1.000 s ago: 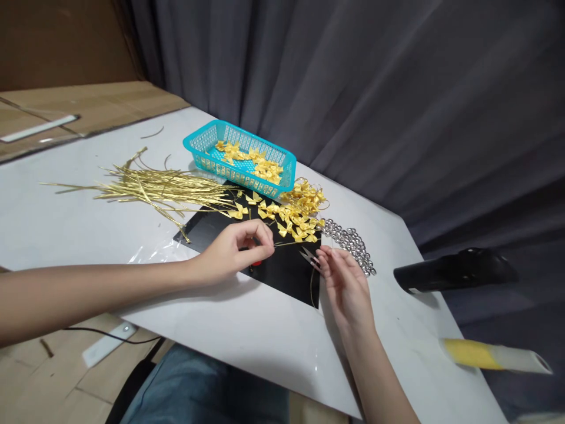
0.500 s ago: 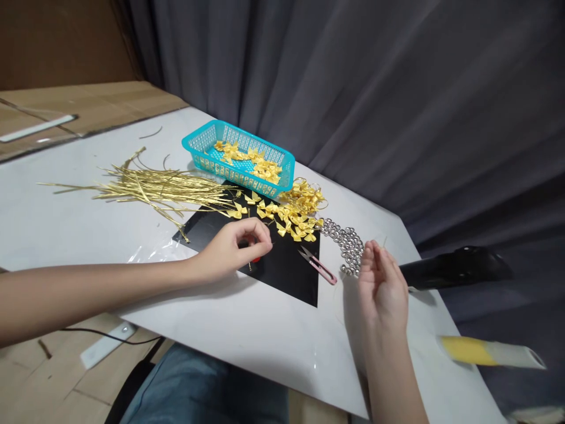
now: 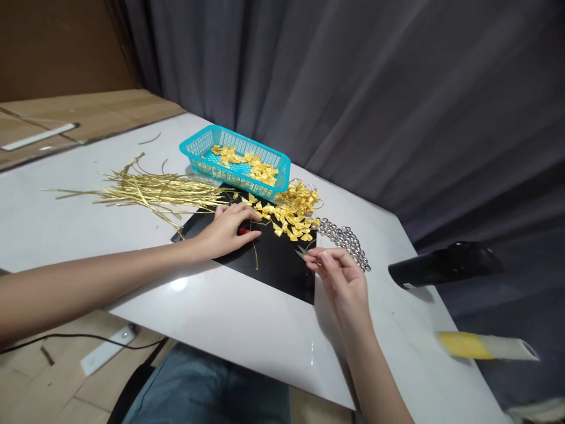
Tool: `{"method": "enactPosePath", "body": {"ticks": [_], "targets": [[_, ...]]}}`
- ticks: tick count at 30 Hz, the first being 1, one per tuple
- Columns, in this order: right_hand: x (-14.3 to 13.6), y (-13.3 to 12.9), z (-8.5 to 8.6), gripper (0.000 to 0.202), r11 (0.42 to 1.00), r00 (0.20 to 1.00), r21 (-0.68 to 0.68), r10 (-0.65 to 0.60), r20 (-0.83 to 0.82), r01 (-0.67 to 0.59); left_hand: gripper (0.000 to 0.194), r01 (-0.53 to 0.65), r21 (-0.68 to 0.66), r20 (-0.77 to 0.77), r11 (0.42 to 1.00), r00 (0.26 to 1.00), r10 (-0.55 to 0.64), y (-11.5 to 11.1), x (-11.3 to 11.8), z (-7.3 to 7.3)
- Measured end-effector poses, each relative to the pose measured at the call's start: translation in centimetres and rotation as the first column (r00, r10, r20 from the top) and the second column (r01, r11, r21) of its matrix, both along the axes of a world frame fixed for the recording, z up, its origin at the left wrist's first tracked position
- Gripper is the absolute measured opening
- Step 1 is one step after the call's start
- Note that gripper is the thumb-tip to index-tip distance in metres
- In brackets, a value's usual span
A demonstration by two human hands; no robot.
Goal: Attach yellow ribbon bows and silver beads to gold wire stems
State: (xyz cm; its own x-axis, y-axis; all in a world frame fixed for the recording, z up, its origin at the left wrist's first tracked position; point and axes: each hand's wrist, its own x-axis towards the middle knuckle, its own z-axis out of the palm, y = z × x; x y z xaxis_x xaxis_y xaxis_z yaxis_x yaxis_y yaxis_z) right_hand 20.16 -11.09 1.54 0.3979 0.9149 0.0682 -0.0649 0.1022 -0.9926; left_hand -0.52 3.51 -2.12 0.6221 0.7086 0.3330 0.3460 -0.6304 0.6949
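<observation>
Left hand [image 3: 227, 227] is laid loosely curled over a red item [image 3: 243, 231]; right hand [image 3: 342, 277] is pinched on thin gold wire; snips [image 3: 302, 252] just beside its fingertips.

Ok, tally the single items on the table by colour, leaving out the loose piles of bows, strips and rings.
Turquoise: 1, the basket
Black: 2, the mat and the black tool
Yellow and white: 1, the tube
Silver blades, colour of the grips hidden: 1, the snips under the right hand
Total: 5
</observation>
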Motion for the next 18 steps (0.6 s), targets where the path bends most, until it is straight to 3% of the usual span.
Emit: {"method": "enactPosePath", "body": {"ticks": [2, 4, 7, 9, 11, 14, 18], "targets": [[-0.5, -0.2, 0.0, 0.017, 0.997, 0.997, -0.019, 0.078, 0.027, -0.078, 0.029, 0.050, -0.048, 0.126, 0.998, 0.991, -0.044, -0.8, 0.0, 0.9], [-0.9, -0.4, -0.1, 0.015, 0.989, 0.988, -0.040, 0.146, 0.042, -0.144, 0.034, 0.163, -0.260, 0.240, 0.952, 0.966, -0.100, -1.9, 0.1, 1.9], [-1.5, -0.6, -0.2, 0.015, 0.975, 0.973, -0.070, 0.215, 0.082, -0.209, 0.041, 0.398, -0.617, 0.392, 0.679, 0.904, -0.173, -3.4, 0.4, 2.9], [-2.0, -0.7, -0.2, 0.017, 0.971, 0.964, -0.083, 0.234, 0.128, -0.224, 0.042, 0.475, -0.713, 0.448, 0.516, 0.875, -0.186, -4.0, 0.6, 3.0], [-2.4, -0.7, -0.3, 0.018, 0.973, 0.955, -0.080, 0.227, 0.189, -0.215, 0.038, 0.507, -0.758, 0.462, 0.410, 0.861, -0.211, -4.1, 0.6, 2.8], [-2.8, -0.8, -0.4, 0.015, 0.978, 0.938, -0.060, 0.207, 0.279, -0.198, 0.029, 0.518, -0.788, 0.450, 0.333, 0.853, -0.264, -3.9, 0.6, 2.5], [-2.7, -0.9, -0.5, 0.014, 0.985, 0.921, -0.030, 0.167, 0.352, -0.167, 0.031, 0.517, -0.790, 0.443, 0.328, 0.853, -0.276, -3.4, 0.4, 2.5]]}}
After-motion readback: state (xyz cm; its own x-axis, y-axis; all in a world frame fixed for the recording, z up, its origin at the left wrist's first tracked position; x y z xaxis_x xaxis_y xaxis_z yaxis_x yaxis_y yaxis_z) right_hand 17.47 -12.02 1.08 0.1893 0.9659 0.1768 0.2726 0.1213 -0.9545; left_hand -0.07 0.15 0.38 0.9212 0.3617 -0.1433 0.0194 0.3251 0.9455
